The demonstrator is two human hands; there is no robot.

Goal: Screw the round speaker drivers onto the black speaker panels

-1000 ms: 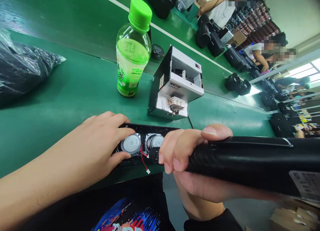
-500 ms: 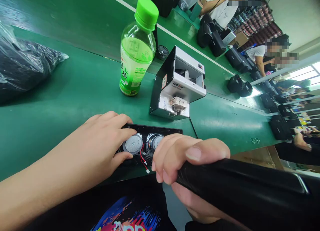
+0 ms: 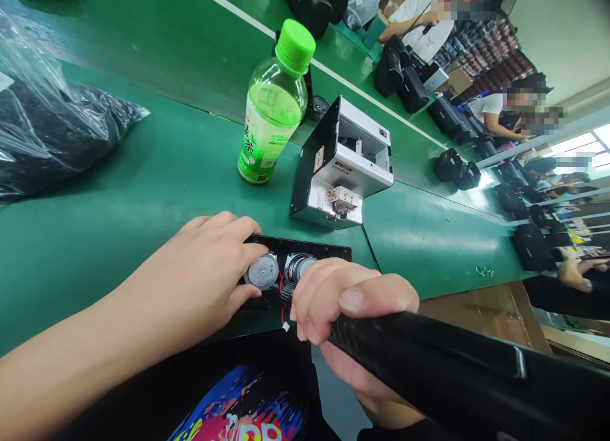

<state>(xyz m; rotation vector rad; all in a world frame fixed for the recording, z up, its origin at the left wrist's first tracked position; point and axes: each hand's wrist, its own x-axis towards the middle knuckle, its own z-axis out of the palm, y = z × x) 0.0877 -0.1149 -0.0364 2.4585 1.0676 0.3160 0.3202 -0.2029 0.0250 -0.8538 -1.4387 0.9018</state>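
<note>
A black speaker panel (image 3: 328, 250) lies near the table's front edge, with two round speakers mounted in it. The left speaker (image 3: 264, 272) has a grey magnet; the other speaker (image 3: 299, 267) is partly hidden behind my fingers. A red wire with a white connector (image 3: 286, 326) hangs from the panel. My left hand (image 3: 210, 263) grips the panel's left end, thumb and fingers on opposite sides of the left speaker. Closed around a thick black electric screwdriver (image 3: 443, 352), my right hand (image 3: 352, 301) is over the panel's right part. The driver's tip is hidden behind that hand.
Behind the panel stand a green-capped drink bottle (image 3: 274, 110) and a silver-black screw feeder (image 3: 343, 168). A clear bag of black parts (image 3: 71, 123) lies at left. Small pieces (image 3: 485, 271) lie at right. Other people work beyond, among black cases (image 3: 410, 79).
The view has shifted slightly, so the bottle, bag and feeder appear farther right or lower. My right hand with the screwdriver has moved a little left relative to the panel. My left hand keeps its grip.
</note>
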